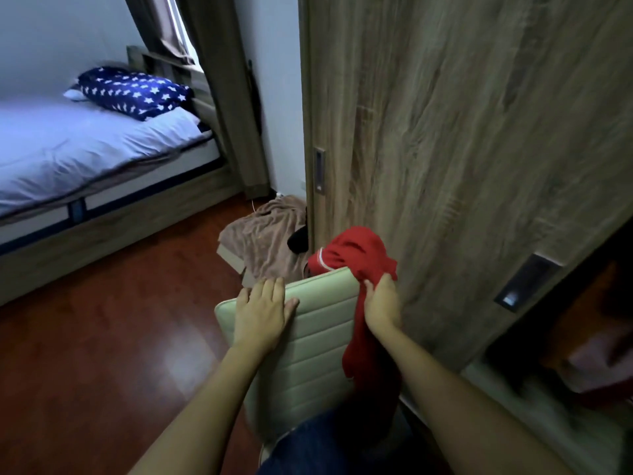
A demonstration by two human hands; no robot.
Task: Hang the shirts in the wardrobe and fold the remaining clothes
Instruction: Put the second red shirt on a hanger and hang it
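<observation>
A red shirt (356,255) with white trim hangs over the top right corner of a pale green padded chair back (308,344). My right hand (382,301) grips the red cloth at that corner. My left hand (262,311) lies flat on the upper left of the chair back, fingers straight. The wooden wardrobe (462,132) stands just behind the chair, its sliding door shut on the left and open at the far right, where some clothes (589,341) show dimly inside.
A brown blanket (270,234) is heaped over a cardboard box on the floor by the wardrobe's corner. A bed (85,149) with a star-patterned pillow (133,92) fills the left. Bare wooden floor (102,337) lies between bed and chair.
</observation>
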